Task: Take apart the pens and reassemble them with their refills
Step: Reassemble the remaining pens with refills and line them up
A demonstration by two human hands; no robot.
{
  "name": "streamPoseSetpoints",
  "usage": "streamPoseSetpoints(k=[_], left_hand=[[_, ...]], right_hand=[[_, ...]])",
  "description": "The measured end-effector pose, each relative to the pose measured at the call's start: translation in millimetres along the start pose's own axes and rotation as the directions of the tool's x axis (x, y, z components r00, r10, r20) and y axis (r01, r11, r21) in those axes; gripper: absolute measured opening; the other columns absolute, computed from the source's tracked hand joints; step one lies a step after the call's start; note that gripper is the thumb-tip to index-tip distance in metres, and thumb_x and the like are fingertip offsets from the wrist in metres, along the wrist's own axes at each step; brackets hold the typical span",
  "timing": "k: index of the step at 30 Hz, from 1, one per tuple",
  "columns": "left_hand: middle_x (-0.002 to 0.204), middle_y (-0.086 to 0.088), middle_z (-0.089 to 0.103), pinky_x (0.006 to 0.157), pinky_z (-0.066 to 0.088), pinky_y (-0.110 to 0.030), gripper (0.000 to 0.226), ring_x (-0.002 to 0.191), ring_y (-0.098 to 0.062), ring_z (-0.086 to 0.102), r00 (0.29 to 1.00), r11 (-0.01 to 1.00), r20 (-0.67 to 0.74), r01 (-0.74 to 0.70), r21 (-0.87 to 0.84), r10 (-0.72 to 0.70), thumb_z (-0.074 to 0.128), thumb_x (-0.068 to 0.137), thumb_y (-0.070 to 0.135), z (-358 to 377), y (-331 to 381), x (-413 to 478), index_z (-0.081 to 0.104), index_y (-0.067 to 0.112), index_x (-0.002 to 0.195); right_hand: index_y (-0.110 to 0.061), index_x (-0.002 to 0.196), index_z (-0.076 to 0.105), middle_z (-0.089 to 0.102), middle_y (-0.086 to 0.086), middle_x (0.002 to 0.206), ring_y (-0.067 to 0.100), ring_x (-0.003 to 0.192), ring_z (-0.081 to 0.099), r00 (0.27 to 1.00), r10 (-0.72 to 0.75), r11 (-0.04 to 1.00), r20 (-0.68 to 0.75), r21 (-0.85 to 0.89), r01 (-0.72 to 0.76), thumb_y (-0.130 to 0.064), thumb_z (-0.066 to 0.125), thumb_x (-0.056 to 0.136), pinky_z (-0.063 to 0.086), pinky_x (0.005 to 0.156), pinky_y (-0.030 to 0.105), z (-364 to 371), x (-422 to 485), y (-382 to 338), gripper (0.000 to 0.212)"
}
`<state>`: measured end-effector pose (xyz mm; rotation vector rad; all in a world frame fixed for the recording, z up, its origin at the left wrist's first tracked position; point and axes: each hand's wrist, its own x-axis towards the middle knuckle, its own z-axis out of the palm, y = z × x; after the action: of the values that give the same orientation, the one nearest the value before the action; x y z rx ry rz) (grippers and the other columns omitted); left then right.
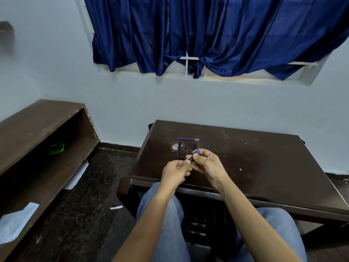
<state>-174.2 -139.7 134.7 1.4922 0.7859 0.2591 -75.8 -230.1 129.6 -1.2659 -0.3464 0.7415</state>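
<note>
A pen [194, 155] is pinched over the worktop [264, 157] by curled fingers [204, 151] of left hand [175, 172] and right hand [206, 164]; judged light, stiff, slick, best gripped near each barrel end

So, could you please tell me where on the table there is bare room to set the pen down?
The right half of the table is bare, from the right hand to its right edge. It is crowded beyond the left hand, where the blue refill and black pen parts lie.

One head-worn wide-angle camera looks forward and down over the near table [264, 167], facing the wall [132, 103]
</note>
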Motion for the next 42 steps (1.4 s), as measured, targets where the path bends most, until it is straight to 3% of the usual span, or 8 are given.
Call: streamPoseSetpoints(k=[9, 14, 17, 22, 25, 29, 36, 42], left_hand=[[0.083, 0.0, 0.07, 0.056, 0.047, -0.018, 0.012, 0.069, -0.006, 0.061, 0.998, 1.0, 0.059, 0.023, -0.005, -0.023, 0.07, 0.085, 0.025, -5.7, -1.2, 2.7, 0.068, 0.015, 0.091], [0.074, 0.003, 0.069, 0.04, 0.032, -0.012, 0.045, 0.049, 0.0, 0.046, 0.979, 0.994, 0.181, 0.083, 0.065, -0.093, 0.035, 0.102, 0.039, -4.2, 8.7, -3.2, 0.071, 0.017, 0.086], [0.065, 0.007, 0.051, 0.037, 0.023, -0.012, 0.039, 0.042, 0.0, 0.032, 0.962, 0.989, 0.254, 0.127, -0.07, -0.105, 0.036, 0.102, 0.036, -4.6, 10.0, -1.2, 0.064, 0.014, 0.085], [0.056, 0.008, 0.042, 0.04, 0.024, -0.013, 0.03, 0.04, -0.001, 0.032, 0.828, 0.839, 0.54, 0.394, -0.375, -0.147, 0.036, 0.103, 0.03, -8.9, 17.1, -2.6, 0.055, 0.012, 0.089], [0.06, 0.007, 0.048, 0.046, 0.037, -0.013, 0.032, 0.047, -0.001, 0.044, 0.765, 0.772, 0.635, 0.466, -0.433, -0.105, 0.037, 0.102, 0.027, -11.3, 20.9, -3.6, 0.061, 0.009, 0.091], [0.068, 0.005, 0.054, 0.052, 0.044, -0.015, 0.02, 0.054, -0.002, 0.051, 0.741, 0.751, 0.672, 0.441, -0.491, 0.004, 0.047, 0.094, 0.021, -14.5, 24.0, -1.7, 0.062, 0.008, 0.092], [0.062, 0.006, 0.05, 0.048, 0.035, -0.014, 0.025, 0.05, -0.002, 0.043, 0.908, 0.872, 0.418, 0.197, -0.447, 0.01, 0.04, 0.102, 0.018, -1.0, 12.3, 9.5, 0.055, 0.012, 0.083], [0.065, 0.006, 0.053, 0.055, 0.036, -0.02, 0.034, 0.058, -0.008, 0.043, 0.996, 0.998, 0.064, -0.055, -0.001, 0.055, 0.041, 0.099, 0.019, 13.5, -7.1, 20.9, 0.061, 0.019, 0.071]], right_hand=[[-0.011, 0.096, 0.061, 0.076, 0.006, 0.088, 0.016, 0.082, 0.073, 1.0, 0.009, 1.0, 0.003, -0.02, -0.009, -0.009, 0.056, 0.094, 0.055, 0.067, 0.022, -0.6, 0.8, 1.2, 0.006], [-0.01, 0.092, 0.062, 0.075, 0.007, 0.087, 0.016, 0.074, 0.07, 1.0, 0.007, 1.0, 0.018, -0.019, -0.007, -0.008, 0.057, 0.094, 0.055, 0.066, 0.026, -0.4, -0.6, 0.3, 0.007], [-0.008, 0.098, 0.063, 0.071, 0.012, 0.1, 0.012, 0.066, 0.067, 0.996, 0.033, 0.997, 0.088, 0.067, -0.039, -0.013, 0.055, 0.094, 0.053, 0.068, 0.027, -2.2, 0.1, -2.9, 0.011], [-0.004, 0.124, 0.059, 0.065, 0.013, 0.124, 0.022, 0.114, 0.064, 0.916, 0.041, 0.928, 0.4, 0.323, -0.183, -0.014, 0.056, 0.086, 0.055, 0.079, 0.024, -6.0, 4.3, -18.6, 0.04], [-0.006, 0.114, 0.069, 0.069, 0.013, 0.117, 0.021, 0.106, 0.068, 0.873, 0.019, 0.924, 0.488, 0.325, -0.202, -0.018, 0.083, 0.068, 0.054, 0.091, 0.032, -4.2, 8.8, -27.6, 0.05], [-0.009, 0.094, 0.076, 0.075, 0.01, 0.098, 0.018, 0.087, 0.073, 0.884, 0.073, 0.944, 0.463, 0.254, -0.211, -0.018, 0.09, 0.054, 0.058, 0.067, 0.026, -3.4, 9.1, -37.5, 0.044], [-0.009, 0.094, 0.061, 0.073, 0.002, 0.085, 0.007, 0.072, 0.071, 0.958, 0.117, 0.984, 0.262, 0.098, -0.147, -0.001, 0.047, 0.095, 0.051, 0.051, 0.019, 6.1, 12.9, -36.0, 0.016], [-0.006, 0.089, 0.061, 0.066, 0.012, 0.085, 0.012, 0.068, 0.067, 0.998, 0.057, 0.997, -0.031, 0.057, -0.056, 0.002, 0.046, 0.096, 0.043, 0.044, 0.018, 19.3, 22.3, -6.6, 0.019]])
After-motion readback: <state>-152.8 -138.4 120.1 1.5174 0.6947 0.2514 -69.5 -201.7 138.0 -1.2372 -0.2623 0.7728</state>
